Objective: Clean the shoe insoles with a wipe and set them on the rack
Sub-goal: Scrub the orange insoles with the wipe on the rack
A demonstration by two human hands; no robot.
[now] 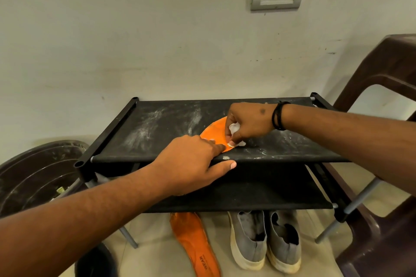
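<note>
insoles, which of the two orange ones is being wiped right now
The orange insole on the rack's top shelf, under both hands; the other insole lies untouched on the floor beside the grey shoes.

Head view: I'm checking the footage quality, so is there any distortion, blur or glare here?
Head view: wide-angle bending bows the rack edges and stretches the forearms; soft, even light, no glare; the right hand holding the wipe on the orange insole is sharp, as is the left hand.

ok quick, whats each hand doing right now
Left hand: open, fingers pressing the orange insole on the rack.
Right hand: gripping the white wipe against the insole.
</note>
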